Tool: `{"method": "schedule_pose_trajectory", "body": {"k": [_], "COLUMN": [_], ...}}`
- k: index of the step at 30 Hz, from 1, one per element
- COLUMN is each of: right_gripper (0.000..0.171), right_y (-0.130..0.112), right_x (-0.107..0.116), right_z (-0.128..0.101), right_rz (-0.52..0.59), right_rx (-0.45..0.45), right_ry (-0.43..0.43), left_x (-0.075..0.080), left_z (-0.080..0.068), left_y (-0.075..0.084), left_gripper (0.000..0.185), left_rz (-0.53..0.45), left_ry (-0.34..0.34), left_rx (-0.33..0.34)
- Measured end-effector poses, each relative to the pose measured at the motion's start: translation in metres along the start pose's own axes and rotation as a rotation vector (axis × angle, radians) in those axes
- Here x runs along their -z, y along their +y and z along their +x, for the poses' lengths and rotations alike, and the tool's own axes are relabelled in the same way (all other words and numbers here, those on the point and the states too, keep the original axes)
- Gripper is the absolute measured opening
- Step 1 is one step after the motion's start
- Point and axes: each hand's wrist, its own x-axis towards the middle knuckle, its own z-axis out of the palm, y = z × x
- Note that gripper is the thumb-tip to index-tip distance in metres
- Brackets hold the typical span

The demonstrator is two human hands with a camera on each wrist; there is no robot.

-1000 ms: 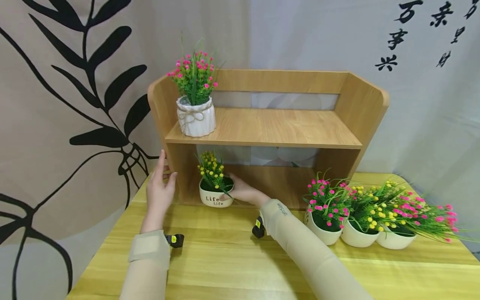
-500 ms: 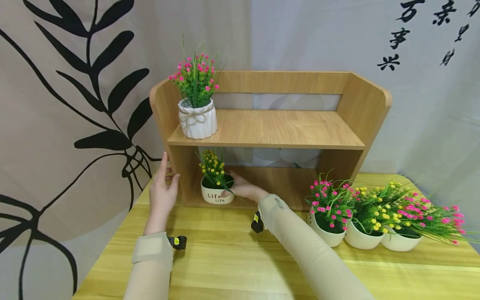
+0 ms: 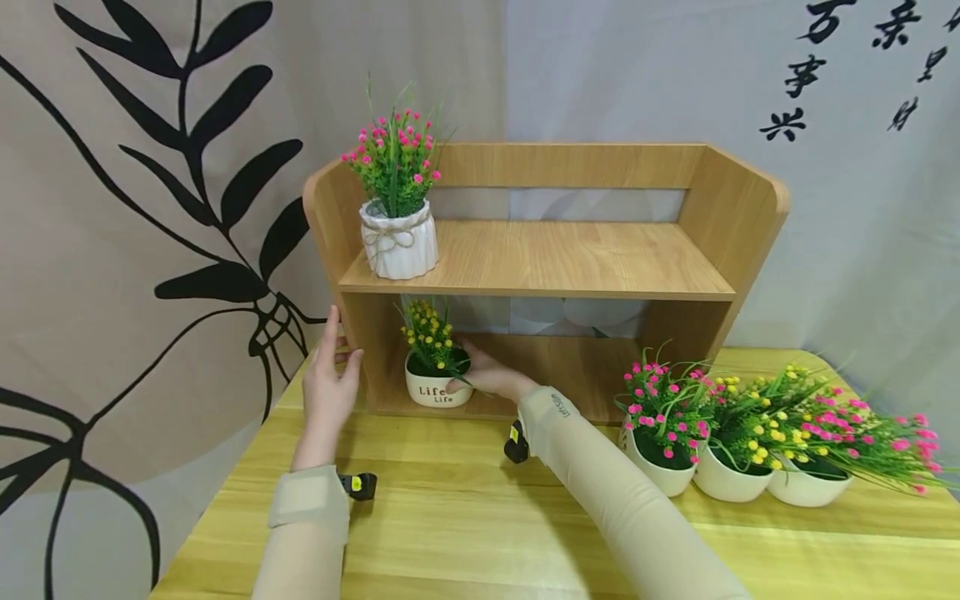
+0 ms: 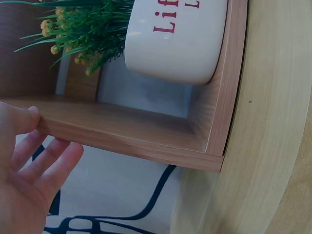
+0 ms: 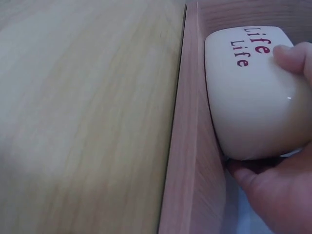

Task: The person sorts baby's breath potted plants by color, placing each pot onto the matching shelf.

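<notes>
A cream oval flowerpot [image 3: 437, 393] lettered "Life" holds yellow flowers and stands at the left end of the lower board of a two-tier wooden shelf [image 3: 540, 258]. My right hand [image 3: 487, 373] grips it from its right side, thumb on the front wall. In the right wrist view, the pot [image 5: 253, 97] sits close behind the board's front edge, with my other fingers under its far side. My left hand [image 3: 330, 396] holds the shelf's left side panel [image 4: 122, 131]; in the left wrist view the thumb is at its front edge and the fingertips are along its outside.
A white ribbed pot [image 3: 400, 243] with pink flowers and a twine bow stands on the upper board's left end. Three cream flowerpots [image 3: 731, 479] are lined up on the table [image 3: 450, 533], right of the shelf. A patterned curtain [image 3: 600, 75] hangs behind.
The pot in my right hand has shifted slightly back, from over the lower board's front edge to just behind it. My left hand keeps its place on the side panel.
</notes>
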Motion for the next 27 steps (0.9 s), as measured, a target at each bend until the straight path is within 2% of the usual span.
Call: {"method": "schedule_pose_trajectory", "body": {"k": [7,13,17,21,24,27], "right_gripper": [0.105,0.1,0.091,0.087,0.084,0.082], "right_y": [0.003,0.004,0.0,-0.008,-0.015,-0.023], "right_x": [0.0,0.001,0.0,-0.003,-0.005,-0.005], "right_z": [0.0,-0.007,-0.025,-0.052,-0.076,-0.101], "right_rz": [0.03,0.158,0.217,0.226,0.207,0.176], "right_rx": [-0.053,0.03,0.045,0.059,0.082,0.108], "right_ry": [0.026,0.102,0.181,0.262,0.264,0.221], "left_x": [0.0,0.0,-0.001,-0.001,-0.002,-0.002], "left_z": [-0.001,0.0,0.001,0.001,0.001,0.0], "left_y": [0.001,0.0,-0.001,-0.003,-0.003,-0.003], "left_gripper": [0.083,0.082,0.082,0.081,0.081,0.082], "left_rz": [-0.017,0.003,0.008,0.003,0.001,-0.004], "left_ry": [-0.003,-0.002,0.003,0.002,0.004,0.005], "left_rx": [0.012,0.008,0.0,-0.005,-0.003,0.003]}}
